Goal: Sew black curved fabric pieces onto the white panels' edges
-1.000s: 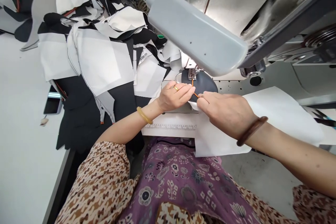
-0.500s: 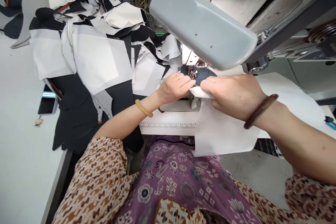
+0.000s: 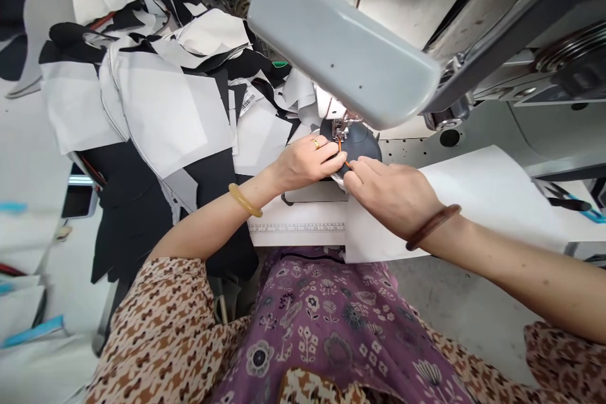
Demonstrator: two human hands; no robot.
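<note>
From here the sewing looks partway done, the left hand (image 3: 310,163) and right hand (image 3: 391,192) both pinching the orange cord (image 3: 339,146) over dark cloth (image 3: 366,144) under the sewing foot (image 3: 339,130), its near stretch seemingly unsewn.

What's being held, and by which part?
The right hand appears to pinch the orange cord on its stretch farther from the presser foot. The left hand covers part nearer the foot; whether it grips cannot be told.
</note>
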